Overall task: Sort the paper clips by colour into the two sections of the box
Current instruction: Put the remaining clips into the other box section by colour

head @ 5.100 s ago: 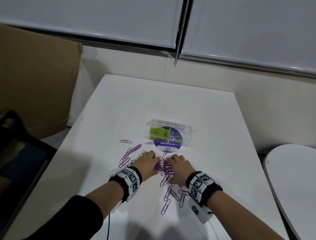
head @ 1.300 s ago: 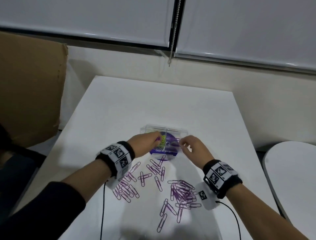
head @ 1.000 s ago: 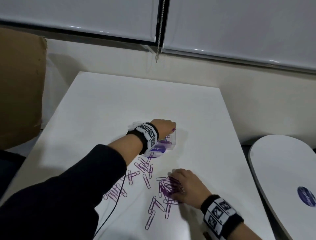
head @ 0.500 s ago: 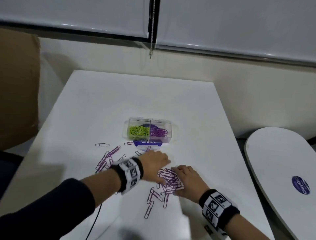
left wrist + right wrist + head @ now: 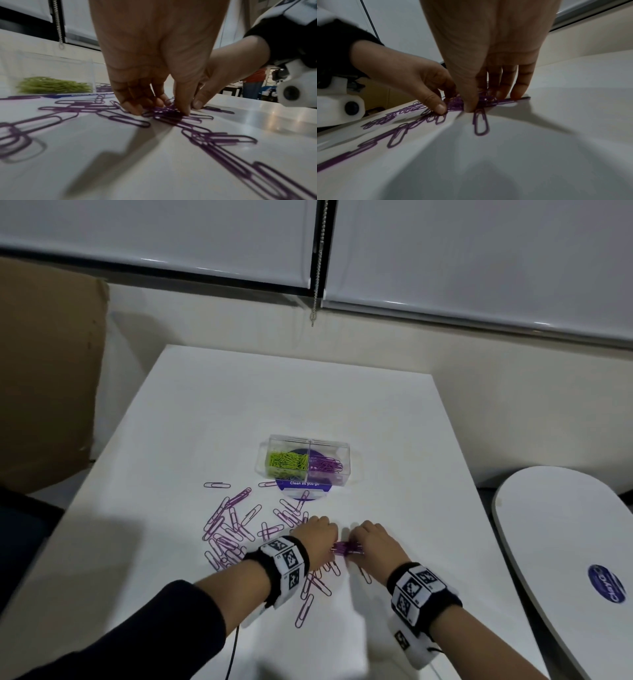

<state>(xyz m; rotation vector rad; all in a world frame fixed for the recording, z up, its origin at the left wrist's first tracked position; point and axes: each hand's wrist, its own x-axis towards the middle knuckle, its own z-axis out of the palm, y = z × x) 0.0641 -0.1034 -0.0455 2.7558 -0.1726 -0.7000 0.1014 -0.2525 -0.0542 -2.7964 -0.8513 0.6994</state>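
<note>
A clear two-section box [image 5: 345,455] stands mid-table, with green clips [image 5: 287,463] in its left section and purple clips [image 5: 327,465] in its right. Loose purple paper clips [image 5: 228,530] lie scattered in front of it. My left hand [image 5: 317,537] and right hand [image 5: 371,542] meet over a tight bunch of purple clips [image 5: 346,549]. In the left wrist view my left hand [image 5: 159,108] curls its fingers and thumb onto the bunch [image 5: 169,113]. In the right wrist view my right hand [image 5: 486,102] pinches the same bunch [image 5: 455,103] from the other side.
The box sits on a purple round sticker [image 5: 303,491] on the white table [image 5: 239,405]. A cardboard sheet [image 5: 48,371] leans at the left. A second white table [image 5: 565,542] stands to the right. A blind chain [image 5: 317,268] hangs behind.
My left hand came back from the box's right section, which now holds purple clips. Both hands have closed in together and squeezed the loose pile into a tight bunch.
</note>
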